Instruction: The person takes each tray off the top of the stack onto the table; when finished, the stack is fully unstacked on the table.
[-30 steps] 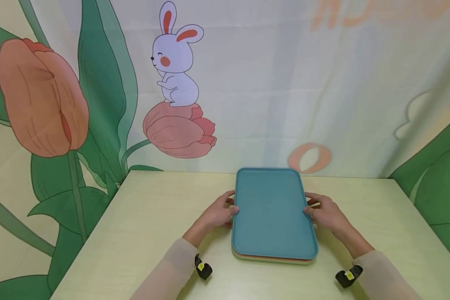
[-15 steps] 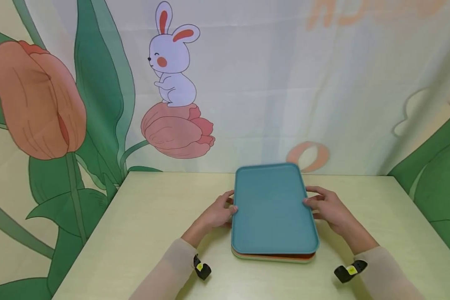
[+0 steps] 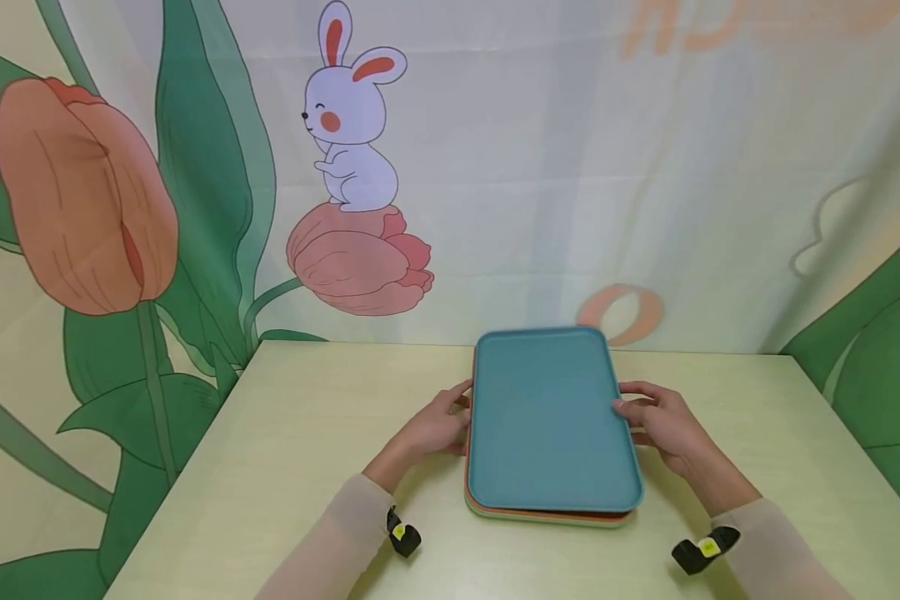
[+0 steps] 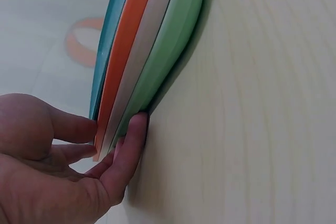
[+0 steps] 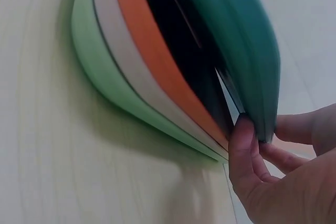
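Observation:
A teal tray (image 3: 555, 417) tops a stack of rectangular trays. Beneath it come an orange tray (image 4: 124, 45), a greyish-beige tray (image 4: 140, 51) and a light green tray (image 4: 170, 45) on the table. My right hand (image 3: 663, 425) pinches the teal tray's right edge between thumb and fingers. That edge is raised, leaving a dark gap above the orange tray in the right wrist view. My left hand (image 3: 435, 425) grips the stack's left side, its thumb at the orange rim and a finger low against the green tray. Some left fingertips are hidden.
The pale wood-look table (image 3: 330, 400) spreads around the stack. Behind it hangs a cloth backdrop (image 3: 495, 167) printed with a rabbit and tulips, close to the stack's far end. Each wrist wears a small black camera (image 3: 403, 533).
The right hand has raised the teal tray's right side and shifted it slightly right, uncovering orange along the left and front edges. The left hand stays at the stack's left side.

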Tool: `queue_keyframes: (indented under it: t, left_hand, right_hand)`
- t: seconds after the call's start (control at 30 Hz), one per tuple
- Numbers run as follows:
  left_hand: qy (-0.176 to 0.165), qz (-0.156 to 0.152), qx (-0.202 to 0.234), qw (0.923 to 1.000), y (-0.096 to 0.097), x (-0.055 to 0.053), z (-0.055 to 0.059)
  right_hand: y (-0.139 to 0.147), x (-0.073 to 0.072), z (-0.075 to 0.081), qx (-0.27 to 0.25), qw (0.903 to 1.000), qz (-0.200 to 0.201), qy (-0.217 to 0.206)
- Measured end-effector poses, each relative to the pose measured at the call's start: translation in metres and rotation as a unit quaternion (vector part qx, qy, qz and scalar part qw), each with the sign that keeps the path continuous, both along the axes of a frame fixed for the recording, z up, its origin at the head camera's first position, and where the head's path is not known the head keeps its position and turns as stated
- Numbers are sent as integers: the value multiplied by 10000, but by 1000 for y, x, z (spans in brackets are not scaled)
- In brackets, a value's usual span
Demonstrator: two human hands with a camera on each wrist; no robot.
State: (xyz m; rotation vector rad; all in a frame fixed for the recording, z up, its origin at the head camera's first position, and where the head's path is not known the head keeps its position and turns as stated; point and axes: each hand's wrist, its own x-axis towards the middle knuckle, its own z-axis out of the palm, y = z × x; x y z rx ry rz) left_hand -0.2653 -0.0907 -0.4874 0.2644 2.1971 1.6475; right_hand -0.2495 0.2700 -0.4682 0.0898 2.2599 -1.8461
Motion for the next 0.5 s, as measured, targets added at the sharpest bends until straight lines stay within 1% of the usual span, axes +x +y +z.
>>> queue_keyframes:
  t: [0.13, 0.27, 0.4, 0.5]
  left_hand:
    - [27, 45, -83, 10000, 3, 0, -1]
    - [6, 9, -90, 10000, 4, -1, -2]
    - [-25, -22, -42, 10000, 3, -2, -2]
    - [-27, -21, -2, 10000, 2, -2, -1]
  right_hand:
    - [5, 2, -1, 49, 9999, -92, 46]
    - [20, 6, 0, 92, 9998, -152, 77]
    - [49, 10, 2, 177, 9994, -240, 159]
    - [80, 13, 2, 28, 9995, -258, 206]
